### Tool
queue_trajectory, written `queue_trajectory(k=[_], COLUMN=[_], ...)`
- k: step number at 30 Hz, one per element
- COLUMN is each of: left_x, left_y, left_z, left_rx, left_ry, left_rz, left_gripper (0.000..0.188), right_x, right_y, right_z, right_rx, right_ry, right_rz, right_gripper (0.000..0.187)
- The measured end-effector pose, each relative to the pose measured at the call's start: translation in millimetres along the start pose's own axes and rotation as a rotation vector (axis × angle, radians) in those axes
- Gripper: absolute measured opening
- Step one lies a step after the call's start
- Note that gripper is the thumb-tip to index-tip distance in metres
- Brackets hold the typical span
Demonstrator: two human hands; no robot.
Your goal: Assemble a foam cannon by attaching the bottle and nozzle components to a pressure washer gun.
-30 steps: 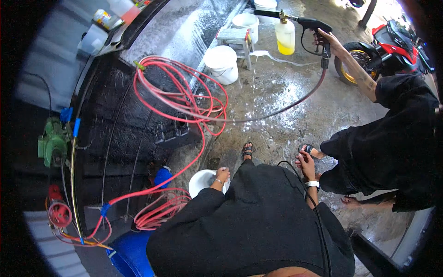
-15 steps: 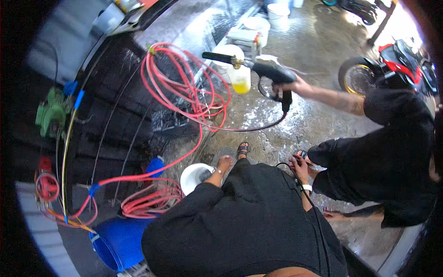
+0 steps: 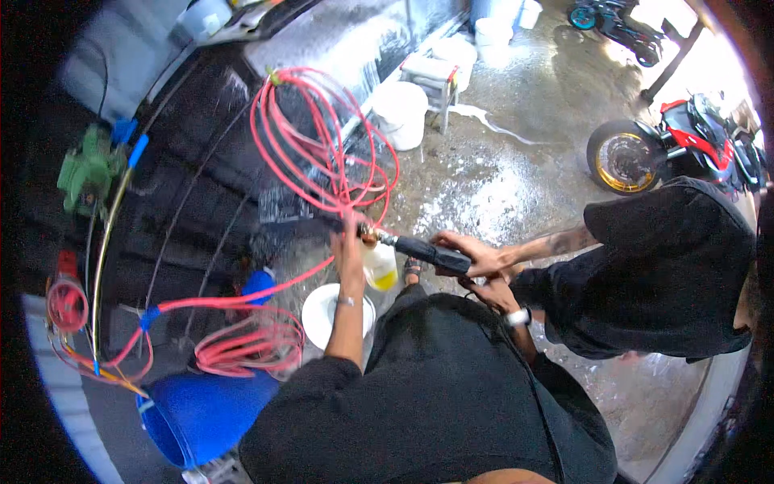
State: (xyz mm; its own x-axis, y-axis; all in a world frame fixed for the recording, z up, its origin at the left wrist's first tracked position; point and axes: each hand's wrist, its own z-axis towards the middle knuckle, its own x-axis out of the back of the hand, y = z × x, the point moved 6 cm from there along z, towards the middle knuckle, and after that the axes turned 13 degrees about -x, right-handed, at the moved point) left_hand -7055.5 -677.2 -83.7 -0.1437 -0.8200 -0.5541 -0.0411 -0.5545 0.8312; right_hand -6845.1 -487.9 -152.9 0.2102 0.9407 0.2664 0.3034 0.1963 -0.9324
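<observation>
Left hand point(image 3: 348, 246) up at the front end of a black spray gun point(image 3: 431, 254), fingers blurred; cannot tell whether they close around it. Right hand point(image 3: 498, 297), with a white watch point(image 3: 518, 317) at the wrist, under the rear of the gun, fingers bent near the handle; overlap hides whether they clamp it. Co-worker's hand point(image 3: 476, 254) on the gun's rear body, reaching in from the right side, just above the wearer's right hand.

Gun spans the space between the wearer's two hands, beyond the black-clad lap. Brass fitting point(image 3: 368, 235) near its front; clear bottle point(image 3: 380, 268) below that, yellow liquid at the bottom.

White bucket point(image 3: 318, 319) just beside the left forearm, to its left. Thin bracelet point(image 3: 346, 301) on the left wrist. Black cable point(image 3: 536, 395) runs down over the wearer's dark clothing.

Left side: red hose point(image 3: 278, 149) hanging in loose coils, blue drum point(image 3: 214, 411) lying on its side, green motor point(image 3: 89, 169). Further off, white pail point(image 3: 401, 113) next to a small step stool point(image 3: 429, 71). Wet concrete floor point(image 3: 524, 153); red-and-black motorcycle point(image 3: 697, 137) at right.
</observation>
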Motion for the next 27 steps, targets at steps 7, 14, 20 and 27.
queue_trajectory(k=[7, 14, 20, 27], left_x=[-7, -95, -181, -291], left_y=[30, 60, 61, 79], left_z=[4, 73, 137, 227], left_rx=[-0.106, -0.202, -0.172, -0.272], left_ry=[0.226, -0.061, -0.226, -0.514], left_rz=[0.301, 0.168, 0.17, 0.018], left_gripper=[0.037, 0.037, 0.027, 0.022], right_x=[-12, 32, 47, 106], right_y=[-125, -233, -253, -258], right_z=[41, 33, 66, 155], right_rx=[0.59, 0.087, 0.139, 0.254], right_ry=[-0.337, -0.89, -0.01, -0.29], right_rz=[-0.469, 0.046, 0.358, 0.796], right_gripper=[0.065, 0.095, 0.092, 0.118])
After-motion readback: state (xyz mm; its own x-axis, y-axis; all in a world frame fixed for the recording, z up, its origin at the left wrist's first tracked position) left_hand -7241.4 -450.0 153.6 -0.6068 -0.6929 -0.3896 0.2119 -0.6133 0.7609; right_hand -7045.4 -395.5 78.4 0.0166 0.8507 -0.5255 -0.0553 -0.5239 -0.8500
